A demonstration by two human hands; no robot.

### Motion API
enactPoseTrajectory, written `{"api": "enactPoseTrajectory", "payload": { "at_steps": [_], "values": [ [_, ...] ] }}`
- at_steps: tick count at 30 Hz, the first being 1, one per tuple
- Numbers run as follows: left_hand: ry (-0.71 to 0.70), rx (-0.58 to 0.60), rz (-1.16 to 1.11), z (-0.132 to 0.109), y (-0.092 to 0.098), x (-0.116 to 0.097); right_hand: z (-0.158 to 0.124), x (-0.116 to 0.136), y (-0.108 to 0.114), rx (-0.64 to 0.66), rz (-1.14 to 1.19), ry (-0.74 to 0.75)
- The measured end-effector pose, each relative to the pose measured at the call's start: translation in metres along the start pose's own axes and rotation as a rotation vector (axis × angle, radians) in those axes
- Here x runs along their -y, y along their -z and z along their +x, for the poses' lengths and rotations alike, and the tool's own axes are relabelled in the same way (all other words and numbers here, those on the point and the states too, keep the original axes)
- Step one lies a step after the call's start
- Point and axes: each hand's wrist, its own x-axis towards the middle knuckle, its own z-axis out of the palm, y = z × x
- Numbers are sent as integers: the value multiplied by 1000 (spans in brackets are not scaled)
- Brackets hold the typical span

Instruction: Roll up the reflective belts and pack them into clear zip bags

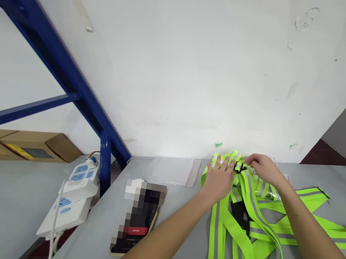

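Note:
A pile of neon-green reflective harness straps [257,233] with grey stripes and black buckles lies on the grey table, tangled at the right. My left hand [218,180] rests on the bunched straps at the far edge, fingers spread and flat. Just right of it, my right hand [263,168] is curled, thumb and fingers pinched at the bunched strap beside a small black buckle [239,167]. Its fingertips are partly hidden. Under my right wrist, some straps sit in a clear plastic bag [273,194].
Flat clear bags [174,170] lie against the white wall [198,62]. A phone [140,217], partly pixelated, lies left of my left forearm. White power strips [71,201], a blue metal frame [106,158] and cardboard boxes [39,146] stand at the left.

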Motion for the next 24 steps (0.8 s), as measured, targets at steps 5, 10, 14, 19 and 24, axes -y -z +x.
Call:
{"api": "enactPoseTrajectory", "payload": {
  "at_steps": [5,10,14,19,24],
  "values": [
    [52,89,35,4,0,-3,25,-8,-8,14,-59,-38],
    [81,203,-91,14,21,11,52,-5,-15,228,-217,2],
    [213,-1,-216,26,28,38,48,2,-12,231,-263,44],
    [217,43,-461,26,26,66,24,13,-15,164,-222,135],
    [50,3,-401,8,40,54,-2,6,-22,136,-188,315]
  ]
}}
